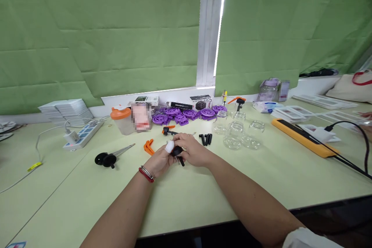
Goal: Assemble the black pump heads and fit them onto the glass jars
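Observation:
Both my hands meet over the pale green table [203, 197], near its middle. My left hand [158, 161], with a red and silver bracelet on the wrist and a white cover on one fingertip, grips a small black pump part [178, 154]. My right hand [194, 150] closes on the same black part from the right. A thin metal piece sticks out between the fingers. Orange clips [148, 146] lie just left of my hands, and small black tubes [205, 138] lie just behind my right hand.
Several clear glass jars [236, 133] stand right of centre. Purple plastic discs [186, 115] pile at the back with an orange-lidded cup [121, 120]. A black pump with a metal rod [109, 158] lies left. A white power strip [83, 135] and an orange power strip [305, 137] flank the area.

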The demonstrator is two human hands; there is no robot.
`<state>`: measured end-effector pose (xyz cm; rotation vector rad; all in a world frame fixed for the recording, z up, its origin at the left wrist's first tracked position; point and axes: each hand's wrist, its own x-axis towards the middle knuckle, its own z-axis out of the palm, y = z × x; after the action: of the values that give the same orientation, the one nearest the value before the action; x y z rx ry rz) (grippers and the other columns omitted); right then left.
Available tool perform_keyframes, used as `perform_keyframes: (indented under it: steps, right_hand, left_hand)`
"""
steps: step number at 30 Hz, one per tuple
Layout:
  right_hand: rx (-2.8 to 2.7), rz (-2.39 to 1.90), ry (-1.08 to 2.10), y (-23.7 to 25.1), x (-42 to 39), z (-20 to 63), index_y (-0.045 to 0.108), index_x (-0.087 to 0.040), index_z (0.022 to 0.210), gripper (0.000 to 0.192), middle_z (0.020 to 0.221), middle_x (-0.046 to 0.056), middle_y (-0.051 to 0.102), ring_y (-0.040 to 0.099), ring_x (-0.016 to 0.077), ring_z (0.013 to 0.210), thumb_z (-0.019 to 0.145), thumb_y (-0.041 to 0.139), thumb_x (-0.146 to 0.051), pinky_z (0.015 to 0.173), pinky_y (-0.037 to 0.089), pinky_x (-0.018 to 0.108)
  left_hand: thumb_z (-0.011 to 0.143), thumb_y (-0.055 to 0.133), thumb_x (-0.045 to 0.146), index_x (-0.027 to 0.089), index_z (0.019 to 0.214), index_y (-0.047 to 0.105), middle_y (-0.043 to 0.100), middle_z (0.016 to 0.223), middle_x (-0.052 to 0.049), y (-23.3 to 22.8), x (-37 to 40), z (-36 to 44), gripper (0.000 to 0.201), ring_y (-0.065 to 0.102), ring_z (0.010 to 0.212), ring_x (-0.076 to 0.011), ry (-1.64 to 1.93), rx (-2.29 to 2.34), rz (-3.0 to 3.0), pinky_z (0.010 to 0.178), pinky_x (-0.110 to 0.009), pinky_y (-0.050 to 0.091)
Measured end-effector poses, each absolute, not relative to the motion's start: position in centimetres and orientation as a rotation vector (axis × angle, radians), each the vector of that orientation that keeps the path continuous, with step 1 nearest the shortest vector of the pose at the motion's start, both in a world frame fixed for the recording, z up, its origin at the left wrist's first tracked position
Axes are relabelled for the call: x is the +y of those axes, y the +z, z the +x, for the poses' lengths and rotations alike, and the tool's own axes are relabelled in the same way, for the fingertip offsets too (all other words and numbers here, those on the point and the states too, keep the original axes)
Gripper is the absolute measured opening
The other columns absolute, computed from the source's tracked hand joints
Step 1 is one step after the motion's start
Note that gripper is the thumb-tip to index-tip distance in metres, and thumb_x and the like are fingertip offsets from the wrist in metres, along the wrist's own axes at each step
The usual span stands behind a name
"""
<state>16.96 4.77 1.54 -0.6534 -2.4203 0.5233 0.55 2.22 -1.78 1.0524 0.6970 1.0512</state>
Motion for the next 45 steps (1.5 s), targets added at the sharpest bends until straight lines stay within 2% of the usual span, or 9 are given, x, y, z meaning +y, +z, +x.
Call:
perform_keyframes:
  steps: [7,12,14,17,19,23,31,38,45]
  right_hand:
    - [-2.565,-0.53,0.446,1.4,4.8,17.2,0.065,-0.021,0.093,0.016,0.122,0.007,0.053,0.044,0.0232,0.116,0.08,0.059,-0.013,0.101,0.026,0.045]
    - [-2.483,-0.538,0.379,0.8,6.4,17.8,0.065,-0.027,0.104,0.034,0.135,0.006,0.048,0.038,0.0261,0.125,0.071,0.073,-0.028,0.104,0.023,0.045]
    - [-2.272,-0.797,0.358,0.3,8.0,18.8,0.064,-0.024,0.109,0.046,0.127,0.009,0.053,0.045,0.0261,0.119,0.067,0.076,-0.037,0.099,0.031,0.04]
    - [-1.945,-1.472,0.211,-0.8,10.5,20.5,0.069,-0.016,0.092,0.03,0.099,0.013,0.064,0.058,0.025,0.095,0.083,0.057,-0.042,0.083,0.04,0.037]
    - [-1.928,-1.813,0.187,-1.5,11.5,21.2,0.07,-0.014,0.081,0.027,0.087,0.013,0.065,0.06,0.0256,0.086,0.082,0.058,-0.039,0.075,0.041,0.035]
    - [-2.011,-2.012,0.116,-2.6,12.0,21.1,0.07,-0.013,0.083,0.026,0.088,0.014,0.064,0.061,0.0276,0.088,0.074,0.065,-0.037,0.071,0.04,0.034]
    - [-2.045,-1.976,0.137,-2.8,11.7,20.6,0.07,-0.011,0.083,0.02,0.091,0.016,0.063,0.06,0.0252,0.087,0.078,0.061,-0.029,0.07,0.039,0.031]
    - [-2.24,-1.255,0.377,-0.8,9.0,19.0,0.068,-0.018,0.081,0.011,0.096,0.006,0.063,0.056,0.0182,0.089,0.079,0.064,-0.028,0.078,0.038,0.029]
    - [-2.33,-1.078,0.466,-1.2,8.0,17.6,0.066,-0.017,0.076,0.004,0.088,0.005,0.065,0.056,0.017,0.083,0.076,0.066,-0.021,0.076,0.037,0.028]
  left_hand:
    - [0.078,0.059,0.05,0.019,0.086,0.063,0.053,0.069,-0.001,-1.2,1.7,0.1,0.032,0.048,0.06,-0.0136,0.851,0.834,1.378,0.053,-0.026,0.041]
    - [0.075,0.065,0.042,0.018,0.091,0.062,0.052,0.07,0.0,-1.1,2.0,0.3,0.03,0.049,0.061,-0.013,0.842,0.905,1.396,0.053,-0.026,0.045]
    - [0.075,0.065,0.042,0.018,0.096,0.06,0.052,0.073,0.001,-1.2,2.4,0.2,0.032,0.051,0.06,-0.0119,0.932,0.974,1.309,0.055,-0.028,0.048]
    - [0.073,0.066,0.041,0.017,0.091,0.058,0.053,0.078,0.0,-1.5,3.0,0.0,0.031,0.052,0.061,-0.011,1.102,1.064,1.18,0.055,-0.028,0.05]
    - [0.073,0.067,0.04,0.016,0.087,0.058,0.054,0.078,0.0,-1.8,3.4,-0.2,0.029,0.053,0.063,-0.0114,1.206,1.109,1.112,0.056,-0.028,0.051]
    - [0.073,0.067,0.039,0.015,0.087,0.058,0.053,0.077,0.0,-2.0,3.7,-0.3,0.029,0.054,0.067,-0.0113,1.335,1.136,1.029,0.06,-0.03,0.054]
    - [0.07,0.07,0.026,0.015,0.092,0.057,0.051,0.08,0.0,-1.9,3.9,-0.5,0.028,0.057,0.067,-0.0104,1.375,1.155,0.939,0.064,-0.03,0.056]
    - [0.071,0.068,0.021,0.016,0.092,0.057,0.055,0.081,-0.001,-1.7,3.9,-0.8,0.024,0.058,0.067,-0.0113,1.424,1.068,0.885,0.062,-0.029,0.055]
    - [0.071,0.07,0.027,0.017,0.094,0.058,0.054,0.079,0.001,-1.9,3.8,-0.7,0.028,0.057,0.066,-0.0103,1.396,1.031,0.918,0.063,-0.029,0.054]
